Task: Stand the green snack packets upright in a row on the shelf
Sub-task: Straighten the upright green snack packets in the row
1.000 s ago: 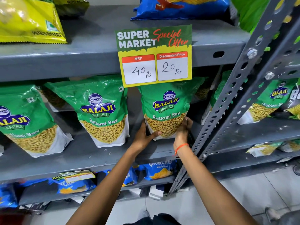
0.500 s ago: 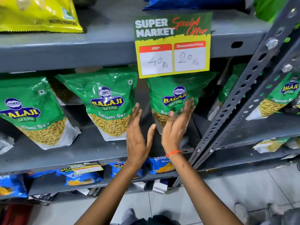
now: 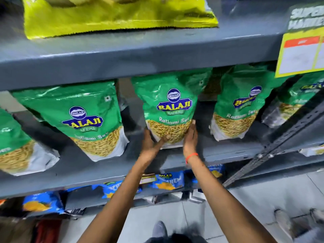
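Several green Balaji snack packets stand on the grey middle shelf. The centre packet stands upright, gripped at its base from both sides: my left hand on its lower left with the thumb across the front, my right hand flat against its lower right. To the left stands another green packet, leaning slightly, and a further one at the left edge. To the right are one packet and another partly behind the metal upright.
A yellow packet lies on the shelf above. A yellow price sign hangs at the upper right. A slotted metal upright slants across the right. Blue packets fill the shelf below. Tiled floor lies beneath.
My view has shifted left. Both hands left the packet under the price sign, opened in mid-air, and now grip the base of the packet to its left.
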Action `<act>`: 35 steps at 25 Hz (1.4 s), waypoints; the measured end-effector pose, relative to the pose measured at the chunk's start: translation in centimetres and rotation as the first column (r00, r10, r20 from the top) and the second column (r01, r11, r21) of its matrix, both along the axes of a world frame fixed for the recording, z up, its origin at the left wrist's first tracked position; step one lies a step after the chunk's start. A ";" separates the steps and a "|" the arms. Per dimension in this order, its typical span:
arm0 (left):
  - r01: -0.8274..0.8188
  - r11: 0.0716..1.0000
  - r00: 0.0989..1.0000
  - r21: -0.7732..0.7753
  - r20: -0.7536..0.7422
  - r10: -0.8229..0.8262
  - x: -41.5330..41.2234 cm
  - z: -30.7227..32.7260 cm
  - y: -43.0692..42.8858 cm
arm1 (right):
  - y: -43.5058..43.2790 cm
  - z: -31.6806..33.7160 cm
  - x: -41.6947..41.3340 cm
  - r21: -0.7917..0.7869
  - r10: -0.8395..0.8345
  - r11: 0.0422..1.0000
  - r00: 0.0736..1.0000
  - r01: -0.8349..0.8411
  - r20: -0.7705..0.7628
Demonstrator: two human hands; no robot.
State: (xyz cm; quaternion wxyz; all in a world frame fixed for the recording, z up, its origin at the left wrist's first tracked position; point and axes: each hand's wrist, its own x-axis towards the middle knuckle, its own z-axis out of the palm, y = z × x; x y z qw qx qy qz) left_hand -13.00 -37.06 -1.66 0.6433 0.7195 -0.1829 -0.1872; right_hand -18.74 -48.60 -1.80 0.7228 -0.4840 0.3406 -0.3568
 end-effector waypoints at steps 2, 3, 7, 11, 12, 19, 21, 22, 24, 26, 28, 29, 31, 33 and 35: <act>0.031 0.999 1.000 -0.006 0.004 -0.031 0.4 -0.6 0.5 | 0.2 -0.4 0.4 -0.007 -0.008 1.000 1.000 0.008 -0.028; 0.031 0.999 0.999 -0.013 0.013 -0.031 0.4 -0.9 1.0 | 0.6 -0.6 0.3 -0.020 -0.008 1.000 0.999 0.008 -0.037; 0.048 0.999 0.999 -0.014 0.024 -0.047 -0.2 -0.9 1.8 | 1.1 -0.8 -0.4 -0.021 0.016 1.000 0.999 -0.017 -0.045; -0.205 0.978 0.933 0.026 0.308 0.188 -2.4 1.4 2.1 | 2.0 3.1 -1.0 -0.333 -0.229 0.916 0.973 0.222 0.018; -0.315 0.949 0.848 0.029 0.457 0.268 -2.9 2.0 2.1 | 2.4 4.2 -1.1 -0.482 -0.260 0.837 0.963 0.259 0.066; -0.483 0.864 0.435 -0.141 0.818 0.376 -2.0 5.6 5.5 | 7.2 8.1 -0.3 -0.894 -0.134 0.376 0.969 0.242 0.206; -0.529 0.835 0.409 -0.151 0.817 0.407 -0.7 6.0 8.0 | 9.4 8.0 1.0 -0.906 -0.071 0.357 0.973 0.229 0.218; -0.546 0.826 0.410 -0.142 0.814 0.411 0.2 6.0 9.5 | 10.7 7.9 1.9 -0.907 -0.044 0.363 0.976 0.215 0.214; -0.575 0.811 0.443 -0.106 0.793 0.418 2.3 5.7 12.3 | 13.4 7.3 3.8 -0.899 0.000 0.403 0.982 0.173 0.189; -0.599 0.798 0.508 -0.066 0.739 0.442 4.4 4.6 15.0 | 15.9 6.2 5.6 -0.853 0.007 0.514 0.994 0.086 0.105; -0.555 0.831 0.620 -0.034 0.650 0.440 5.8 3.1 16.7 | 17.4 4.6 7.1 -0.723 0.018 0.690 1.000 -0.015 -0.003; -0.483 0.875 0.710 -0.039 0.567 0.417 6.3 2.3 17.4 | 18.1 3.7 7.6 -0.605 0.063 0.793 0.998 -0.070 -0.032; -0.301 0.944 0.893 -0.138 0.306 0.329 6.9 1.5 18.2 | 19.5 2.3 8.4 -0.321 0.178 0.930 0.984 -0.178 -0.028; -0.216 0.960 0.962 -0.176 0.127 0.240 7.1 1.0 19.0 | 20.3 1.3 8.4 -0.241 0.175 0.955 0.984 -0.174 -0.019; -0.201 0.968 0.972 -0.147 0.089 0.216 7.3 0.4 19.7 | 21.0 0.5 8.4 -0.255 0.164 0.953 0.986 -0.161 -0.011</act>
